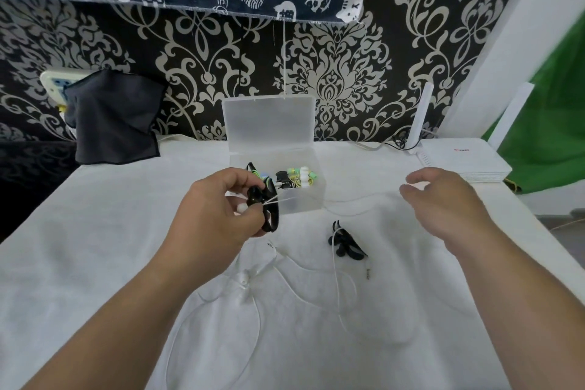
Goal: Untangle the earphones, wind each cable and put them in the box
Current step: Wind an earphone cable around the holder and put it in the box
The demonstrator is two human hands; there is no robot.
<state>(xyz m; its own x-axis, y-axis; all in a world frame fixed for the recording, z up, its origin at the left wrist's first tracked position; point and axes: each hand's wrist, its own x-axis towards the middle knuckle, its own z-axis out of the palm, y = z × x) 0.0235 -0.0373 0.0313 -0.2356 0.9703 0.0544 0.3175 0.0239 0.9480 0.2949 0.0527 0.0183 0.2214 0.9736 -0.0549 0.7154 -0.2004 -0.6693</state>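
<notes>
**A:** Where are the earphones?

**B:** The left hand is closed round a bunch of black earphones with a white earbud caught in it. It holds them just in front of the box. A white cable runs right from there towards the right hand.

**A:** Does the right hand have hold of it?

**B:** I cannot tell. Its fingers are loosely curled and the cable seems to end at the fingertips, but blur hides any pinch.

**A:** And the rest?

**B:** A second black pair lies near the middle of the desk, crossed by loose white loops. Wound pairs already sit in the box, and its lid stands open on the far side.

**A:** How will the cable handle?

**B:** Light, limp and thin, I'd judge. A hard pull could tighten a knot or strain the wire at a bud. It seems better to hold the buds or the plug and feed slack through.

**A:** Is there room to work?

**B:** Plenty of open cloth near and to the left. The box looks light and sits close to the left hand, so a tug on a snagged cable could drag it. The router sits far right, and the desk's right edge falls away just past it.
</notes>
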